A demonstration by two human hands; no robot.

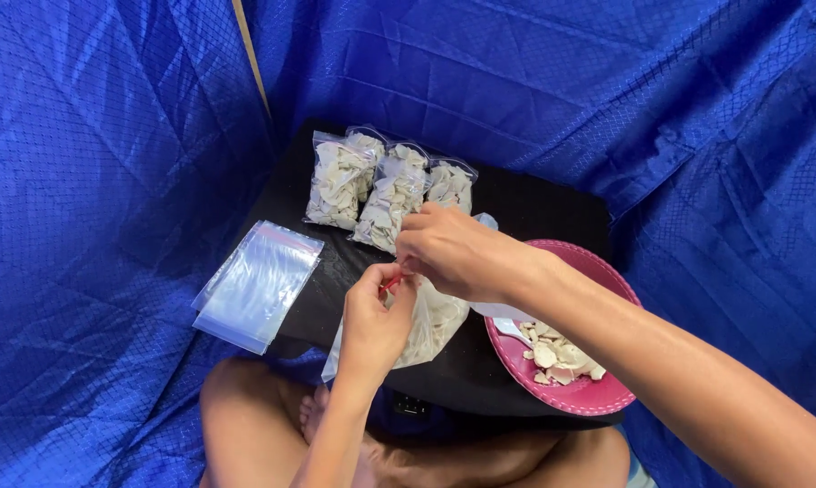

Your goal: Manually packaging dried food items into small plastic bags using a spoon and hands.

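Now, along the counter's (534, 203) far edge lie three clear filled bags (385, 185) of pale chips; a stack of empty clear bags (259, 282) overhangs its left edge, and a pink bowl (598, 396) sits at the right edge. Near the front edge, your left hand (376, 325) and right hand (453, 253) both pinch the red-striped top of a part-filled bag (435, 321), fingers closed together on it.
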